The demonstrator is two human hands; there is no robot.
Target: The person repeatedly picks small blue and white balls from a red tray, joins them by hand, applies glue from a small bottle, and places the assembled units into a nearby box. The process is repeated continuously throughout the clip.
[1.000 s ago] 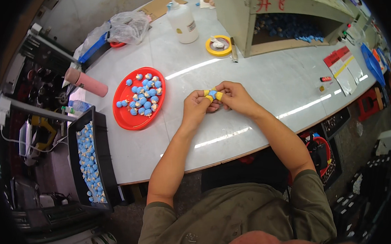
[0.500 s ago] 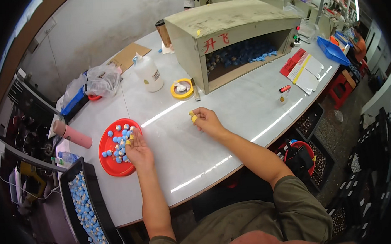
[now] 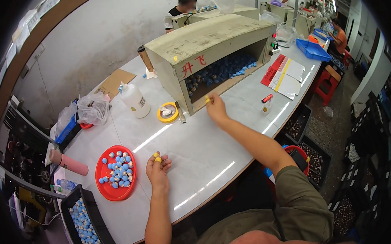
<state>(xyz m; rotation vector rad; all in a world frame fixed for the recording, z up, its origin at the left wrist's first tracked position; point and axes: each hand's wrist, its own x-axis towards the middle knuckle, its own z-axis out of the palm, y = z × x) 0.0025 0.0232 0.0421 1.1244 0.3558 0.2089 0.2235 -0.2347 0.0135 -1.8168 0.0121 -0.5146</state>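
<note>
My left hand [image 3: 158, 169] is just right of a round red plate [image 3: 105, 194], apart from it, palm turned up. Its fingers curl together, with yellow wraps on two of them; whatever they hold, if anything, cannot be made out. Small blue-and-white balls [image 3: 122, 171] lie in a loose group on the plate. My right hand [image 3: 216, 109] is raised before the cream open-fronted box [image 3: 170, 86], fingers bent close together, a yellow wrap on a fingertip. What it pinches, if anything, is too small to tell. Many blue pieces [image 3: 221, 72] lie heaped inside the box.
A white squeeze bottle [image 3: 135, 101] and a yellow tape roll [image 3: 167, 118] stand left of the box. A pink flask [image 3: 68, 163] lies beyond the plate. A black bin [image 3: 90, 200] of blue balls adjoins the table's left end. Papers [image 3: 284, 78] lie at right; co-workers sit farther off.
My left hand has left the plate, moving right, and its spread fingers have curled. My right hand has moved toward the box opening. The whole view has shifted.
</note>
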